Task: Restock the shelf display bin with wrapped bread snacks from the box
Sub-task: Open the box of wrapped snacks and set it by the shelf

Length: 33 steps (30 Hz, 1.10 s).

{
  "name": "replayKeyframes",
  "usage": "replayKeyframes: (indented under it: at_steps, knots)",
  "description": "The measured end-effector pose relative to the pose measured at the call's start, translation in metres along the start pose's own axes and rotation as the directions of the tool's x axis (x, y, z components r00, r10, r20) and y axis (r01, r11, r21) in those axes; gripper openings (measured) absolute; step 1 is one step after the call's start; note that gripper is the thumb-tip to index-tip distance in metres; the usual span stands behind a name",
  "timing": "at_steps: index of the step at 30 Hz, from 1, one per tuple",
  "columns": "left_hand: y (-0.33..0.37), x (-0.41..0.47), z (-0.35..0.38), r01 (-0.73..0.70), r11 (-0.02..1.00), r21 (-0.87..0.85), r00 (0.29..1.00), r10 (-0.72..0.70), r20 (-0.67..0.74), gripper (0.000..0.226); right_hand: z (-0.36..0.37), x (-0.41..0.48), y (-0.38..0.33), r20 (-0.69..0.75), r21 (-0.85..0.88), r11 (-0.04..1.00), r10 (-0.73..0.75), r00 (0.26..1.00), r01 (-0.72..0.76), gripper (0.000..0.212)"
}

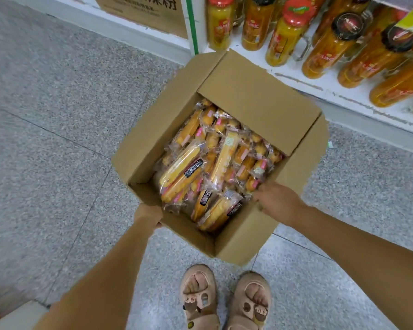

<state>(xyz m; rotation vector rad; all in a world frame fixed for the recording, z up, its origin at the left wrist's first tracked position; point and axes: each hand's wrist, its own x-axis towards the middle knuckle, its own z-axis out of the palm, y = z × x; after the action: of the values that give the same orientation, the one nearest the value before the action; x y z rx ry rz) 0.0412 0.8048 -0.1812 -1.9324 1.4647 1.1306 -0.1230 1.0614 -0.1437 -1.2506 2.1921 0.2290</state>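
An open cardboard box [255, 101] sits in the middle of the view over the grey floor, its flaps spread outward. Several wrapped bread snacks [200, 167] in clear plastic with pink and black labels fill it. My left hand [148, 214] is closed on the box's near-left edge, fingers curled over the rim. My right hand [278, 201] grips the box's near-right edge beside the snacks. The display bin is not in view.
A white shelf [332, 86] at the upper right carries several bottles of orange drink [284, 34] with red and black caps. Another cardboard carton [141, 13] stands at the top on the lowest shelf. My two sandalled feet [224, 301] stand just below the box.
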Motion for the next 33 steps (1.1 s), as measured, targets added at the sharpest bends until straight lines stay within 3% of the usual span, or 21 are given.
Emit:
replayKeyframes:
  at_steps: [3,6,8,10,12,13,15,17,21,24,26,29,33]
  knots:
    - [0.003,0.017,-0.041,-0.077,0.975,0.210,0.980,0.113,-0.165,0.023,-0.003,0.015,-0.042,0.208,0.087,0.991,-0.122,0.970,0.106,0.025]
    - [-0.001,0.017,-0.063,-0.201,0.943,0.266,0.913,0.279,-0.299,0.033,-0.005,0.025,-0.073,0.178,0.295,0.940,-0.228,0.957,0.169,0.021]
    - [0.000,0.013,-0.065,-0.319,0.899,0.299,0.842,0.414,-0.347,0.047,-0.012,0.034,-0.069,0.099,0.358,0.926,-0.168,0.981,0.123,0.020]
    - [-0.001,0.000,-0.053,-0.505,0.749,0.429,0.710,0.643,-0.287,0.065,-0.019,0.042,-0.056,0.018,0.143,0.984,-0.106,0.994,0.103,0.025]
    - [-0.003,-0.022,-0.025,-0.690,0.529,0.494,0.584,0.810,-0.053,0.059,-0.019,0.045,-0.047,0.091,-0.102,0.993,-0.045,0.995,0.054,0.046]
    - [-0.003,-0.037,-0.008,-0.748,0.440,0.497,0.561,0.819,0.118,0.047,-0.020,0.042,-0.048,0.115,-0.180,0.982,-0.033,0.993,0.053,0.050]
    - [-0.005,-0.064,0.027,-0.811,0.282,0.512,0.541,0.695,0.474,0.030,-0.021,0.031,-0.056,0.117,-0.320,0.947,0.010,0.993,0.028,0.051]
    - [-0.009,-0.083,0.059,-0.835,0.208,0.509,0.534,0.530,0.659,0.040,-0.029,0.020,-0.062,0.045,-0.409,0.911,0.084,0.995,-0.059,0.055]
    - [-0.011,-0.097,0.096,-0.746,0.274,0.607,0.656,0.462,0.597,0.055,-0.071,0.007,-0.035,-0.144,-0.349,0.853,0.361,0.921,-0.389,0.070]
    - [-0.008,-0.099,0.102,-0.726,0.214,0.654,0.665,0.460,0.588,0.063,-0.083,0.014,0.021,-0.074,-0.051,0.761,0.643,0.763,-0.647,0.086]
    - [-0.005,-0.099,0.102,-0.727,0.165,0.666,0.653,0.464,0.598,0.064,-0.071,0.017,0.052,0.082,0.160,0.692,0.701,0.709,-0.704,0.089]
    - [-0.007,-0.095,0.098,-0.731,0.112,0.673,0.642,0.447,0.623,0.067,-0.042,0.024,0.070,0.215,0.402,0.608,0.665,0.716,-0.685,0.077]
    - [-0.025,-0.091,0.084,-0.749,0.052,0.660,0.622,0.398,0.674,0.070,-0.024,0.021,0.072,0.188,0.296,0.583,0.741,0.644,-0.757,0.045]
